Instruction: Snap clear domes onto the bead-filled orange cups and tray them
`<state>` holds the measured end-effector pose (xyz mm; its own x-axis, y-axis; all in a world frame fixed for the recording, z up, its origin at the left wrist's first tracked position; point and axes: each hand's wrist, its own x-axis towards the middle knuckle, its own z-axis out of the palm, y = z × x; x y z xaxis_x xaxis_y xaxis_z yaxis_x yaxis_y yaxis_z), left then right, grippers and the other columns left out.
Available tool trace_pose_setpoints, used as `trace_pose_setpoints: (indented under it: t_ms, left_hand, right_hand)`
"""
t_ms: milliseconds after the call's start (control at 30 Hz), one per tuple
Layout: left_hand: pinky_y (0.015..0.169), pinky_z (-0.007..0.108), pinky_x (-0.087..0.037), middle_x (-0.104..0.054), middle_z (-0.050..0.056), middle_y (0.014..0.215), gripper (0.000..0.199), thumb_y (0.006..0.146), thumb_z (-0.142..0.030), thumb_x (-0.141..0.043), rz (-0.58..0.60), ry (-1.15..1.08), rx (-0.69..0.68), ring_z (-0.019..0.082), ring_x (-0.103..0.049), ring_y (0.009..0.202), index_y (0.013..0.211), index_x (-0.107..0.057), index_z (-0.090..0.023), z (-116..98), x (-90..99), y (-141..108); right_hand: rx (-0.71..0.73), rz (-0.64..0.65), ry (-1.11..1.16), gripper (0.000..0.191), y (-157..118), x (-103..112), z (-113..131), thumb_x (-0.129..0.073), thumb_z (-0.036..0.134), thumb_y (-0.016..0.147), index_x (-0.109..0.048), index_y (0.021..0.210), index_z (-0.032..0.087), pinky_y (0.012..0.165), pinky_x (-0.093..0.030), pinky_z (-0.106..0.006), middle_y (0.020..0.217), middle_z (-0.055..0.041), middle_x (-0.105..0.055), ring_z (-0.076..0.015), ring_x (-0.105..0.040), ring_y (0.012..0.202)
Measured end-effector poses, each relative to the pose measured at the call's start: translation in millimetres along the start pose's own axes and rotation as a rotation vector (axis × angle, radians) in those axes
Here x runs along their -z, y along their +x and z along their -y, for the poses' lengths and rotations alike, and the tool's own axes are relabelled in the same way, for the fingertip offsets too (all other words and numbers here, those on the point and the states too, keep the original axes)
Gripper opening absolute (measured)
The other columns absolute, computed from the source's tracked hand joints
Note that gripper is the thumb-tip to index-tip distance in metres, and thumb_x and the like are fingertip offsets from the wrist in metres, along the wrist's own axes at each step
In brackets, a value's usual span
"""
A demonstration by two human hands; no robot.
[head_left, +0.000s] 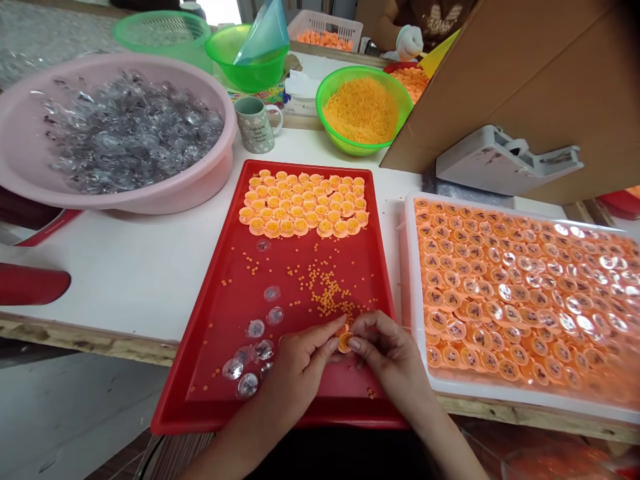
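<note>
Over the near part of a red tray (220, 267), my left hand (310, 353) and my right hand (385, 347) meet. Both hold one small round orange piece (344, 341) between thumbs and fingers. Just beyond them lies a loose scatter of tiny orange beads (327, 293). Several clear round caps (255, 328) rest left of my left hand. Rows of orange cup-shaped pieces (300, 207) with orange bits inside fill the tray's far end.
A white-rimmed tray (413, 300) of capped orange pieces stands at right. Far left is a pink basin (220, 167) of clear caps. Behind are a mug (256, 127), a green bowl (325, 127) of orange beads, a cardboard panel (500, 80) with a tape dispenser (475, 163), and another person's gloved hand (409, 43).
</note>
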<state>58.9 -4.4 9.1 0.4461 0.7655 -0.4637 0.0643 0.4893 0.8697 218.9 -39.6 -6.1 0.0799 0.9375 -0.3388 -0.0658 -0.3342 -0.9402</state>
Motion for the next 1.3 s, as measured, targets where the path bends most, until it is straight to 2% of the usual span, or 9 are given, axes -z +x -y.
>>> trace_pose_setpoints:
  t_ms: [133, 400, 467, 633, 733, 900, 1067, 1200, 1300]
  left_hand:
    - [0.093, 0.038, -0.057, -0.069, 0.004, 0.123, 0.032, 0.090, -0.027, -0.056, -0.032, 0.039, -0.013, 0.023, -0.067, 0.108, 0.120, -0.067, -0.026, 6, 0.5, 3]
    - [0.089, 0.037, -0.059, -0.068, 0.004, 0.124, 0.031, 0.091, -0.025, -0.054, -0.008, 0.012, -0.004, 0.023, -0.067, 0.108, 0.118, -0.067, -0.025, 5, 0.0, 4]
    - [0.088, 0.037, -0.059, -0.069, 0.005, 0.123, 0.033, 0.092, -0.022, -0.050, -0.025, 0.074, -0.067, 0.023, -0.068, 0.106, 0.121, -0.066, -0.024, 9, -0.2, 4]
    - [0.100, 0.038, -0.053, -0.068, 0.007, 0.124, 0.049, 0.086, -0.002, -0.040, -0.099, 0.462, -0.411, 0.021, -0.065, 0.113, 0.126, -0.063, -0.021, 17, -1.4, 3]
    - [0.102, 0.038, -0.051, -0.067, 0.008, 0.125, 0.051, 0.086, 0.000, -0.038, -0.099, 0.555, -0.481, 0.021, -0.064, 0.115, 0.127, -0.062, -0.019, 17, -2.1, 2]
    - [0.086, 0.031, -0.060, -0.071, 0.008, 0.117, 0.041, 0.089, -0.007, -0.042, -0.096, 0.443, -0.436, 0.019, -0.071, 0.101, 0.121, -0.065, -0.018, 14, -2.3, 3]
    - [0.096, 0.030, -0.054, -0.071, 0.007, 0.118, 0.036, 0.091, -0.010, -0.047, -0.091, 0.398, -0.425, 0.018, -0.069, 0.105, 0.119, -0.067, -0.019, 11, -2.7, -1]
    - [0.096, 0.028, -0.054, -0.065, 0.004, 0.129, 0.043, 0.088, -0.016, -0.058, -0.042, 0.143, -0.253, 0.020, -0.064, 0.114, 0.130, -0.058, -0.026, 5, -1.0, -8]
    - [0.097, 0.029, -0.054, -0.067, 0.003, 0.127, 0.042, 0.084, -0.018, -0.065, 0.065, -0.004, -0.109, 0.021, -0.064, 0.113, 0.125, -0.060, -0.028, -3, 1.5, -10]
  right_hand:
    - [0.036, -0.071, -0.109, 0.009, 2, 5, 1, -0.078, 0.027, 0.074, -0.071, 0.073, 0.021, 0.065, -0.052, -0.026, 0.070, -0.0006, -0.069, -0.0147, -0.064, 0.067]
    - [-0.047, -0.048, 0.019, 0.014, 5, 8, 1, -0.083, 0.028, 0.068, -0.072, 0.072, 0.020, 0.063, -0.054, -0.026, 0.068, 0.0003, -0.071, -0.0146, -0.065, 0.065]
    - [-0.043, -0.066, 0.004, 0.015, 4, 4, 2, -0.082, 0.029, 0.068, -0.071, 0.070, 0.020, 0.062, -0.053, -0.026, 0.066, 0.0001, -0.070, -0.0145, -0.064, 0.064]
    - [-0.031, -0.157, -0.074, 0.015, -5, -7, 0, -0.078, 0.030, 0.073, -0.066, 0.070, 0.020, 0.057, -0.051, -0.026, 0.065, -0.0001, -0.068, -0.0143, -0.061, 0.058]
    - [-0.037, -0.171, -0.054, 0.016, -8, -8, -1, -0.077, 0.031, 0.074, -0.066, 0.071, 0.020, 0.056, -0.052, -0.027, 0.066, -0.0006, -0.069, -0.0147, -0.061, 0.057]
    - [0.038, -0.149, -0.109, 0.014, -8, -3, -1, -0.078, 0.030, 0.073, -0.068, 0.069, 0.021, 0.058, -0.052, -0.027, 0.066, -0.0011, -0.068, -0.0152, -0.062, 0.059]
    - [0.011, -0.182, 0.004, 0.018, -8, -3, -2, -0.080, 0.029, 0.072, -0.064, 0.075, 0.021, 0.052, -0.051, -0.024, 0.065, 0.0019, -0.063, -0.0125, -0.059, 0.055]
    - [0.051, -0.159, -0.014, 0.015, -11, -3, 0, -0.078, 0.026, 0.075, -0.065, 0.081, 0.022, 0.057, -0.053, -0.025, 0.071, 0.0013, -0.066, -0.0136, -0.062, 0.061]
    - [0.258, -0.189, -0.202, 0.010, -16, -1, 6, -0.077, 0.019, 0.077, -0.068, 0.080, 0.024, 0.061, -0.053, -0.026, 0.072, 0.0005, -0.067, -0.0149, -0.064, 0.065]
